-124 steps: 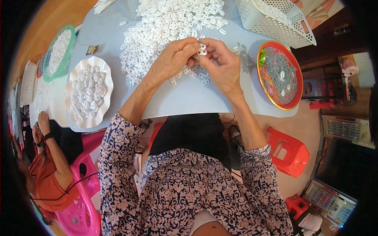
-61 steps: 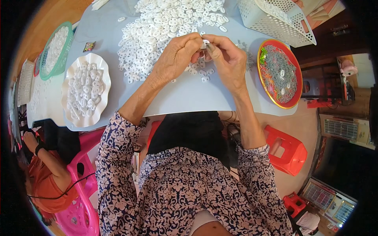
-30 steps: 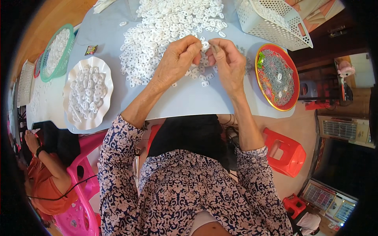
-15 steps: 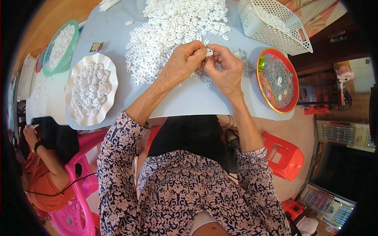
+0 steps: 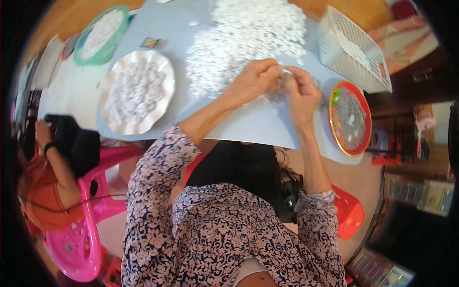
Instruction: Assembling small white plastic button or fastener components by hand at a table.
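Over the near edge of a big pile of small white plastic pieces (image 5: 248, 33), both my hands meet fingertip to fingertip. My right hand (image 5: 302, 93) pinches one small white oval plastic piece (image 5: 286, 71) between thumb and fingers. Close against it, my left hand (image 5: 258, 79) has its fingers curled together; what they grip is hidden and blurred. To the left, a white wavy-rimmed plate (image 5: 167, 88) holds many similar white pieces. Right of my hands stands a red bowl with a golden rim (image 5: 367, 131), filled with thin grey parts and a few white pieces.
A white perforated basket (image 5: 356, 62) stands at the far right of the light-blue table (image 5: 239, 129). A green basket (image 5: 119, 36) of white pieces and a small packet (image 5: 150, 42) are far left. Another person (image 5: 62, 177) sits left near a pink chair (image 5: 79, 244); a red stool (image 5: 349, 213) is right.
The view has swung, so the table and its contents appear shifted to the right and tilted. My hands stay together, with the white piece still between the fingertips.
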Demonstrator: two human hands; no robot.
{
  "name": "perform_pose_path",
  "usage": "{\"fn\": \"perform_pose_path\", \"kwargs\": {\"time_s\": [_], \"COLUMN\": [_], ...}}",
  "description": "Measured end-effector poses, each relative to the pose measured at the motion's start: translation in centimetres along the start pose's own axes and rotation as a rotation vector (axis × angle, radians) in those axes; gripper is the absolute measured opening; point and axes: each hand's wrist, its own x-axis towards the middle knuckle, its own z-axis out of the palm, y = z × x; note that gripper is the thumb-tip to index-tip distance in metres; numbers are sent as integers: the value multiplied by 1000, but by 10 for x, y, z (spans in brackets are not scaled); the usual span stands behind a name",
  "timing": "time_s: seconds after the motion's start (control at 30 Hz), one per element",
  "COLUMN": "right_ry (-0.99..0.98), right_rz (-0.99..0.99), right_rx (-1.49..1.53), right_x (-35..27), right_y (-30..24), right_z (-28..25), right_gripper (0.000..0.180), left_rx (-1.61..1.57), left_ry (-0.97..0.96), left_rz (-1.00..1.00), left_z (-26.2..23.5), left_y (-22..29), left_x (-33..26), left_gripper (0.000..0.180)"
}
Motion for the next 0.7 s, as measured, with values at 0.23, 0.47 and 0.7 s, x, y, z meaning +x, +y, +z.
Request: {"fn": "perform_pose_path", "kwargs": {"time_s": [0.23, 0.47, 0.7], "right_ry": [-349, -788, -682], "right_rz": [-131, -390, -436], "right_rx": [-141, -159, -90], "right_x": [51, 54, 50], "right_y": [-88, -74, -77], "right_z": [66, 185, 172], "right_gripper": [18, 17, 15], "left_rx": [6, -94, -107], "left_ry": [96, 135, 202], "left_rz": [306, -12, -133], "left_z": [7, 5, 0], "left_y": [-23, 2, 9], "left_x": [-6, 5, 12], "left_gripper": [20, 25, 28]}}
